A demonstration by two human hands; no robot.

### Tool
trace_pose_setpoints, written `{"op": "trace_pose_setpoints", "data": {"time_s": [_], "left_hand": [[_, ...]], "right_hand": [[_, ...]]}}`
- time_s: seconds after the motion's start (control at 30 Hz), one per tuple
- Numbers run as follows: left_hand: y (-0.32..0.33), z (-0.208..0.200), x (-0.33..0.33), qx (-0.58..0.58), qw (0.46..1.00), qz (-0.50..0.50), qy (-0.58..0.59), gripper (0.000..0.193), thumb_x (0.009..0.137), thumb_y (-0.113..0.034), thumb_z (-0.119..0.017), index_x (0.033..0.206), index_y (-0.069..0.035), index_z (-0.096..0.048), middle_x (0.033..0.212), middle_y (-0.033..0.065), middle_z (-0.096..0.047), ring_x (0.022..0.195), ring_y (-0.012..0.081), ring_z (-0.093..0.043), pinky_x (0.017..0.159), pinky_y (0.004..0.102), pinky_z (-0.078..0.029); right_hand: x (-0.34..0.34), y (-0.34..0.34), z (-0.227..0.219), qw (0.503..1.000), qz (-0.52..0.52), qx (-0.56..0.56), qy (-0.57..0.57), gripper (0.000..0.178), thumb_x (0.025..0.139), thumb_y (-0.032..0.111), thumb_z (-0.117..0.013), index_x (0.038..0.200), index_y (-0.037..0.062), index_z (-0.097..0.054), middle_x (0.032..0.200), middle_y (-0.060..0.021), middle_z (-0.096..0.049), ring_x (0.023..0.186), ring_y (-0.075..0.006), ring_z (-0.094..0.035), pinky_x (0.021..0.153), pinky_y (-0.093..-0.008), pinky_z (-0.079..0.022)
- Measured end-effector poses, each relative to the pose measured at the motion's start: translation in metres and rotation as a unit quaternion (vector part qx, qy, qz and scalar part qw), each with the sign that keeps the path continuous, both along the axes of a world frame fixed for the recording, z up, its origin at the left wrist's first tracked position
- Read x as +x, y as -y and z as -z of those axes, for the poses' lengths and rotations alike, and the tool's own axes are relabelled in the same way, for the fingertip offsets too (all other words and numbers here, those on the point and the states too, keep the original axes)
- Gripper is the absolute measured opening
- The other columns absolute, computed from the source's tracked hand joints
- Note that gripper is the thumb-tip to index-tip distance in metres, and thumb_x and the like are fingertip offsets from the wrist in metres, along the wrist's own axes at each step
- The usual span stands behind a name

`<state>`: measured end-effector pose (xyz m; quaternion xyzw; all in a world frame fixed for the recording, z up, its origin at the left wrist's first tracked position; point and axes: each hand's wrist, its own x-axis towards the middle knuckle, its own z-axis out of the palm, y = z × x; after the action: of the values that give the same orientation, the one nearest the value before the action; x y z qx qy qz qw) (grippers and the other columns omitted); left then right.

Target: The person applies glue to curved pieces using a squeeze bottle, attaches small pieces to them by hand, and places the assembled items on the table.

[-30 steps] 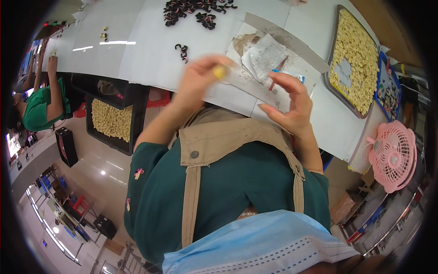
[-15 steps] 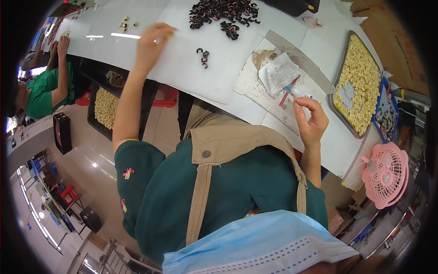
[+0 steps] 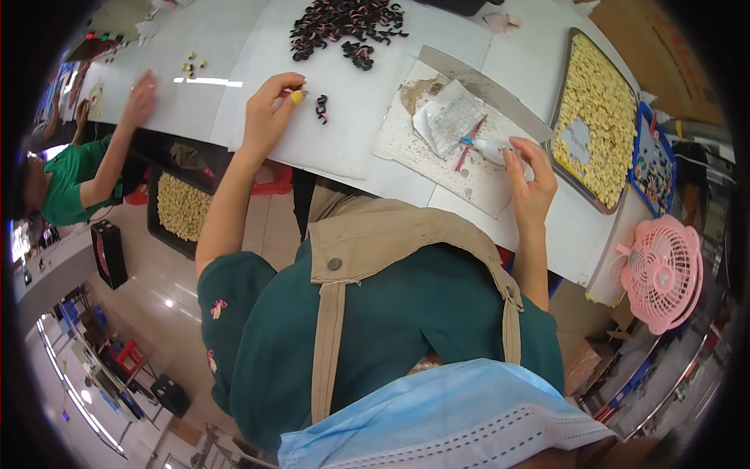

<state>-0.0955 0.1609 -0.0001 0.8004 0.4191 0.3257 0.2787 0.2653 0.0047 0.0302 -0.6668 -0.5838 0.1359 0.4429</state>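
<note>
My left hand (image 3: 269, 117) hovers over the white worktop in a pinch, a small yellow bit (image 3: 297, 97) at the thumb tip. Whether that is a held piece or a cover on the thumb, I cannot tell. Beside its fingertips lie a few black curled pieces (image 3: 322, 109), apart from a large pile of black and pink curled pieces (image 3: 344, 23) farther back. My right hand (image 3: 534, 184) closes thumb and index finger on the end of a small white squeeze bottle (image 3: 491, 148) with a blue tip. The bottle lies over a stained board (image 3: 437, 172), near a thin red stick (image 3: 472, 142) and crumpled paper (image 3: 449, 117).
A tray of pale yellow pieces (image 3: 598, 117) stands at the right, beside a blue tray (image 3: 655, 160) of mixed small parts. A pink fan (image 3: 662, 273) is below them. Small yellow pieces (image 3: 190, 66) lie at the back left. A co-worker in green (image 3: 74, 184) sits at the left.
My left hand has come nearer, close to the few black pieces. My right fingers have shifted toward the bottle's end. A co-worker's hand has reached over the table. The whole view has shifted slightly.
</note>
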Motion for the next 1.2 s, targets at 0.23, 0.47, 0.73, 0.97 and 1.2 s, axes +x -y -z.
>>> {"op": "trace_pose_setpoints", "data": {"time_s": [0.23,0.47,0.73,0.97,1.2], "left_hand": [[0.069,-0.006,0.078,-0.35,0.86,0.046,0.369,0.023,0.082,-0.002,-0.058,0.103,0.004,-0.052,0.089,0.0124,-0.062,0.078,0.0163,-0.061,0.07,0.0256,-0.048],[0.107,-0.017,0.137,-0.507,0.758,0.054,0.407,0.026,0.078,-0.001,-0.063,0.102,0.003,-0.054,0.086,0.0114,-0.063,0.075,0.018,-0.063,0.062,0.0231,-0.046],[0.114,-0.018,0.136,-0.52,0.745,0.05,0.415,0.028,0.078,0.003,-0.063,0.104,0.002,-0.054,0.089,0.0111,-0.063,0.08,0.0185,-0.064,0.063,0.0225,-0.047],[0.116,-0.017,0.128,-0.538,0.731,0.076,0.413,0.028,0.08,0.002,-0.058,0.108,0.003,-0.052,0.095,0.0142,-0.062,0.086,0.0223,-0.063,0.07,0.0263,-0.049],[0.115,-0.018,0.125,-0.54,0.728,0.087,0.412,0.029,0.081,0.003,-0.056,0.109,0.004,-0.052,0.096,0.0137,-0.062,0.088,0.0233,-0.063,0.071,0.0267,-0.05]], "right_hand": [[0.012,0.005,0.012,0.99,-0.018,-0.099,0.096,0.03,0.071,0.017,-0.071,0.097,0.0036,-0.062,0.099,-0.0092,-0.059,0.088,-0.0237,-0.054,0.075,-0.0313,-0.044],[0.003,0.01,0.017,0.992,-0.053,-0.053,0.099,0.028,0.072,0.015,-0.071,0.093,0.002,-0.059,0.088,-0.0086,-0.061,0.08,-0.021,-0.056,0.066,-0.0281,-0.045],[-0.024,0.035,-0.011,0.974,-0.042,-0.024,-0.221,0.022,0.076,0.011,-0.068,0.09,-0.0014,-0.056,0.073,-0.0049,-0.06,0.063,-0.0067,-0.052,0.057,-0.0209,-0.042],[-0.038,0.038,-0.02,0.988,-0.061,0.076,-0.12,0.019,0.07,0.008,-0.072,0.081,-0.0001,-0.058,0.063,-0.0058,-0.057,0.049,-0.0095,-0.05,0.045,-0.0209,-0.038],[-0.046,0.033,-0.023,0.99,-0.077,0.085,-0.086,0.019,0.067,0.007,-0.073,0.078,0.001,-0.059,0.059,-0.0059,-0.055,0.046,-0.0113,-0.048,0.042,-0.0221,-0.037]]}}
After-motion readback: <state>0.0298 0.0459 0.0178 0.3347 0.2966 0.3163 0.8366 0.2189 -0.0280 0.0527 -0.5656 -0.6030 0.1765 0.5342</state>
